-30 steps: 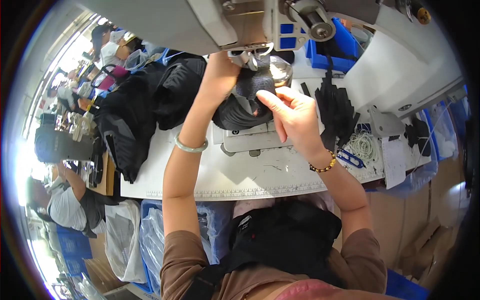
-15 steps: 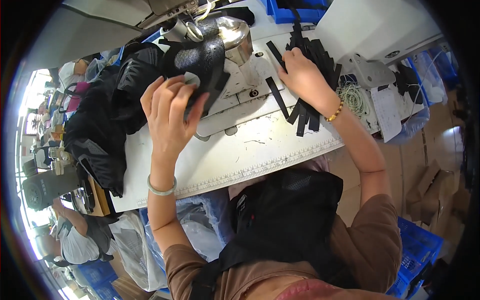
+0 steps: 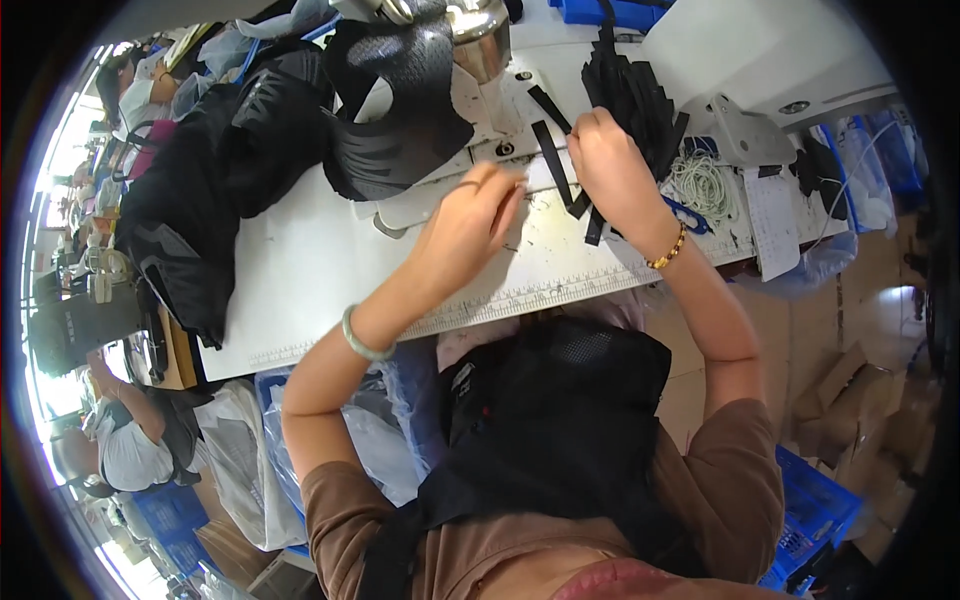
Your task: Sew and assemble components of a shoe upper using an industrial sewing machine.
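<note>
My right hand (image 3: 612, 168) grips a bunch of black straps (image 3: 634, 92) that fan upward over the white worktable (image 3: 300, 270); loose strap ends hang below my fingers. My left hand (image 3: 468, 222), with a green bangle on the wrist, sits just left of it, fingertips pinched near one black strap (image 3: 553, 160) lying on the table. A black mesh fabric piece (image 3: 400, 100) lies beyond my left hand by the sewing machine's metal part (image 3: 478, 40).
A heap of black garments (image 3: 210, 190) covers the table's left end. A coil of white cord (image 3: 700, 185) and a paper sheet (image 3: 775, 220) lie right. Blue crates and plastic bags stand below. Another person (image 3: 130, 440) sits at far left. A dark bag (image 3: 560, 430) rests on my lap.
My left hand let go of the black mesh piece and came down right toward the straps. My right hand drew the strap bunch nearer. The view tilted down.
</note>
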A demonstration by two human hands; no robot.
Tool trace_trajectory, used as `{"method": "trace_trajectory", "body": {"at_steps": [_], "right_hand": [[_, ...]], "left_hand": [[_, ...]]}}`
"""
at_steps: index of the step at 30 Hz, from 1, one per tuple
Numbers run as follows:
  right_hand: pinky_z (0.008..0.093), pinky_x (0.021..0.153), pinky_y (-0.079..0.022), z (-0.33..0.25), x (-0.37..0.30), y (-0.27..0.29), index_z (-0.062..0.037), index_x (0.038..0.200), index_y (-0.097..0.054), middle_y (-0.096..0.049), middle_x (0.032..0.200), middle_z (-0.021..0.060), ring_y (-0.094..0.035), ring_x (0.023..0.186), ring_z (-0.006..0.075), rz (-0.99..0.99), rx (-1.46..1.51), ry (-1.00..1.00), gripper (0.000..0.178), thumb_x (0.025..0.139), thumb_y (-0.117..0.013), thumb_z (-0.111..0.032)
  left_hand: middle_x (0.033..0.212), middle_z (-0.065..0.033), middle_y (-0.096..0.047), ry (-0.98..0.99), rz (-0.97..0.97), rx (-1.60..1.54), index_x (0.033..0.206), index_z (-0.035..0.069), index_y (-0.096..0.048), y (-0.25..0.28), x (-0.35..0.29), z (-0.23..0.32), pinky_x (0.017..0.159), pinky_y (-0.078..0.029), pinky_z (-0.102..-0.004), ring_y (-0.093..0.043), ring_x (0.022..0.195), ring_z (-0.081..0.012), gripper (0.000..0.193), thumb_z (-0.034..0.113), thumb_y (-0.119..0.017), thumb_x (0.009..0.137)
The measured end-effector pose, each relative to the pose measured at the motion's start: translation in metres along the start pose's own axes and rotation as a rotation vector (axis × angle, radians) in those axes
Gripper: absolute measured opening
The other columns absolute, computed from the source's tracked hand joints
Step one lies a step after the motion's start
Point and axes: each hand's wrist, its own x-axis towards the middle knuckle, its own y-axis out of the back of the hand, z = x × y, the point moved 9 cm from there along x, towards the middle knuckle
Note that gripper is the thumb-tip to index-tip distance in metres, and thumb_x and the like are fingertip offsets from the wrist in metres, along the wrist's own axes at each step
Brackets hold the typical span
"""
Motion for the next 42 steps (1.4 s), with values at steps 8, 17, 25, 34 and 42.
{"method": "trace_trajectory", "body": {"at_steps": [8,17,25,34,42], "right_hand": [[0.0401,0.074,-0.049,-0.008,-0.015,0.013,0.004,0.089,-0.053,-0.055,0.091,0.0186,-0.058,0.084,0.0381,0.001,0.258,-0.062,0.015,0.084,-0.057,-0.009],[0.0238,0.048,-0.045,-0.006,-0.018,0.003,0.0055,0.089,-0.06,-0.058,0.064,0.0093,-0.056,0.053,0.015,-0.08,0.663,-0.145,0.018,0.082,-0.062,-0.012],[0.0166,0.043,-0.04,-0.036,-0.038,0.004,0.0031,0.097,-0.061,-0.058,0.063,0.0017,-0.053,0.049,0.0055,-0.499,1.421,-0.397,0.02,0.087,-0.062,-0.014],[0.018,0.046,-0.046,-0.043,-0.041,0.032,0.0022,0.095,-0.056,-0.059,0.074,0.0042,-0.056,0.059,0.0053,-0.108,1.334,-0.3,0.012,0.087,-0.06,-0.007],[0.0212,0.048,-0.05,-0.044,-0.033,0.022,0.0046,0.094,-0.053,-0.058,0.076,0.0086,-0.059,0.059,0.01,-0.179,1.459,-0.283,0.012,0.088,-0.058,-0.005]], "left_hand": [[0.098,-0.0152,-0.052,-0.022,-0.103,0.315,0.117,0.008,-0.046,-0.027,0.037,-0.016,0.066,-0.051,-0.04,-0.059,0.078,-0.0337,0.039,0.001,-0.055,0.08],[0.1,-0.0127,-0.052,-0.159,0.148,0.208,0.107,0.002,-0.052,0.008,0.003,0.009,0.062,-0.052,-0.032,-0.06,0.077,-0.0253,0.032,-0.005,-0.061,0.077],[0.102,-0.01,-0.054,-0.489,0.305,0.258,0.11,0.002,-0.058,0.04,0.002,0.064,0.063,-0.05,-0.0291,-0.06,0.081,-0.0218,0.043,-0.009,-0.066,0.069],[0.089,-0.0054,-0.061,0.157,0.232,-0.591,0.099,-0.001,-0.065,0.035,0.004,0.037,0.062,-0.05,-0.0216,-0.061,0.073,-0.009,0.023,-0.006,-0.061,0.077],[0.086,-0.0071,-0.062,0.175,0.229,-0.516,0.093,-0.003,-0.065,0.032,0.005,0.023,0.059,-0.051,-0.0204,-0.063,0.068,-0.0097,0.014,-0.004,-0.063,0.079]]}}
